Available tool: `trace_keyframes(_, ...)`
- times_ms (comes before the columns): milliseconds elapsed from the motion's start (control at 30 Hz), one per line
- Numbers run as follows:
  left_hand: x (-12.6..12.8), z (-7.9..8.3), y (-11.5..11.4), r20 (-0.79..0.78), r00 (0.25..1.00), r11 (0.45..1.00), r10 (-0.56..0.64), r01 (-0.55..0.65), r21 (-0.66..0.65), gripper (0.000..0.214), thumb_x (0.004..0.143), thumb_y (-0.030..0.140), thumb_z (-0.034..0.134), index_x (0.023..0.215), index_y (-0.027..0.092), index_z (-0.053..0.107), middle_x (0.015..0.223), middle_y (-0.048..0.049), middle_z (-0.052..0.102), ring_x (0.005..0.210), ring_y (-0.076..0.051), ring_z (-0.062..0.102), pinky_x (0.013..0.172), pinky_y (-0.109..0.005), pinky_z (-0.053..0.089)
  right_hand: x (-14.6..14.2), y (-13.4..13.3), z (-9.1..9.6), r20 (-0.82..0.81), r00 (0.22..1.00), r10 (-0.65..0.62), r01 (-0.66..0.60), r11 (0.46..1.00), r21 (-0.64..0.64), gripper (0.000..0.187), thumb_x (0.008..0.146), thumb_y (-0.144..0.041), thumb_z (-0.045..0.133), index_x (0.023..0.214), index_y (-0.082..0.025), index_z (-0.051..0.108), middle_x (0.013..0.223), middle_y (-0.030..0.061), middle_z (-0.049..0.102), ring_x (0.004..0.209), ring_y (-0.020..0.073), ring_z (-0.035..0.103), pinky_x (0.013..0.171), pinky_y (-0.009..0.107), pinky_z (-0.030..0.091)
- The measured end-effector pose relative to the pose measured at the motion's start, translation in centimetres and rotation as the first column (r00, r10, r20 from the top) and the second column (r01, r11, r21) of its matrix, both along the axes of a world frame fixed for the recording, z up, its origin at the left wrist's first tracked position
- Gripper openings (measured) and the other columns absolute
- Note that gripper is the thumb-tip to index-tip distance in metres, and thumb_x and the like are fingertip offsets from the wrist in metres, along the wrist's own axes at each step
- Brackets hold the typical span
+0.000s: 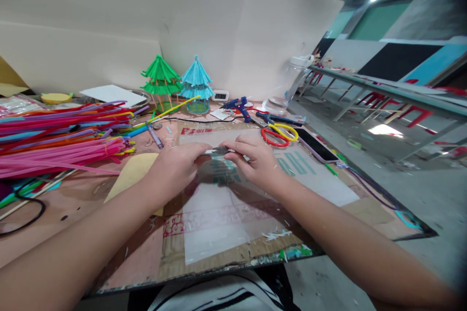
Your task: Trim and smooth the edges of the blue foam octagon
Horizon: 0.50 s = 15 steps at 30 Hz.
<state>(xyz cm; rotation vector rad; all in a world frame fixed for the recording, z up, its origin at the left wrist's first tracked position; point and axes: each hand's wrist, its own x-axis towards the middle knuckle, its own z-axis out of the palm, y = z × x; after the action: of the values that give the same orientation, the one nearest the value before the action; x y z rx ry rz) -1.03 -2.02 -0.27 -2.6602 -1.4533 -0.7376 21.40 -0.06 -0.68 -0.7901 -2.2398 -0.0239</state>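
My left hand (pixel 180 163) and my right hand (pixel 255 158) meet above a white sheet (pixel 215 233), both with fingers pinched together. Between the fingertips is a small dark grey piece (pixel 220 150), with a pale bit on its left side. Its exact kind is too small to make out. Both hands are closed on it, and the fingers hide part of it. Beyond my right hand lie scissors (pixel 279 134) with red and yellow handles. A tan paper piece (pixel 133 175) is partly under my left forearm.
Bundled pipe cleaners (pixel 65 141) cover the left side. At the back stand a green tiered model (pixel 160 77), a blue one (pixel 196 80), and a clear jug (pixel 288 87). A blue glue gun (pixel 242 108) and a phone (pixel 317 146) lie to the right, near the table edge.
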Motion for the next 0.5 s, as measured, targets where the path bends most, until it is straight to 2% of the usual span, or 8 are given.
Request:
trace_keyframes(267, -0.08, -0.23, 0.08, 0.022, 1.0, 1.0, -0.011, 0.012, -0.014, 0.026, 0.093, 0.02, 0.049, 0.11, 0.025, 0.068, 0.099, -0.003, 0.076, 0.087, -0.021, 0.069, 0.068, -0.028, 0.044, -0.08, -0.05, 0.03, 0.0, 1.0, -0.01, 0.01, 1.0, 0.003, 0.028, 0.097, -0.035, 0.052, 0.106, -0.017, 0.072, 0.077, 0.0041, 0.062, 0.069, 0.0151, 0.054, 0.064, 0.028, 0.039)
trace_keyframes(500, -0.15, -0.36, 0.28, 0.134, 0.991, 0.999, 0.0, 0.005, -0.043, 0.025, 0.092, 0.023, 0.051, 0.11, 0.022, 0.069, 0.103, -0.0039, 0.075, 0.088, -0.022, 0.069, 0.071, -0.029, 0.046, 0.4, 0.15, 0.32, -0.134, 0.99, -0.054, 0.043, 0.995, -0.085, 0.025, 0.096, -0.034, 0.055, 0.11, -0.018, 0.069, 0.078, 0.003, 0.062, 0.068, 0.0148, 0.055, 0.065, 0.028, 0.042)
